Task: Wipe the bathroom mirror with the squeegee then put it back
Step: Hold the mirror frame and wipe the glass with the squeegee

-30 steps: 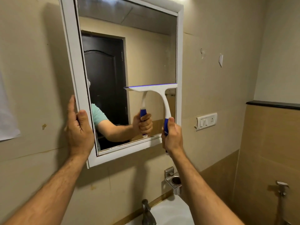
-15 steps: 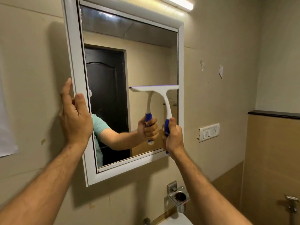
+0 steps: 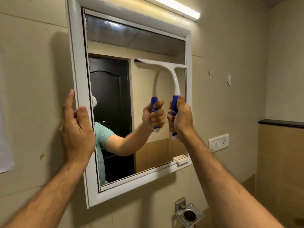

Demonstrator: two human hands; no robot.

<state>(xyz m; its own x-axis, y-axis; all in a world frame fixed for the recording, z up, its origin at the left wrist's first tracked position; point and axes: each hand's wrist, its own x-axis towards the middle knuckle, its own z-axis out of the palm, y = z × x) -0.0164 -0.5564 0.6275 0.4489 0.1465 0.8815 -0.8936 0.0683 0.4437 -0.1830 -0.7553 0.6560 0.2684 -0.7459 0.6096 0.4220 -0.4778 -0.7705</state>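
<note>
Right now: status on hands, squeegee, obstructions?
Left hand braces the mirror frame. Right hand grips the squeegee handle, blade against the upper right glass. Nothing visibly blocking the blade.

tube light (image 3: 174, 7) above | switch plate (image 3: 218, 142) right | metal holder (image 3: 189, 214) below
</note>
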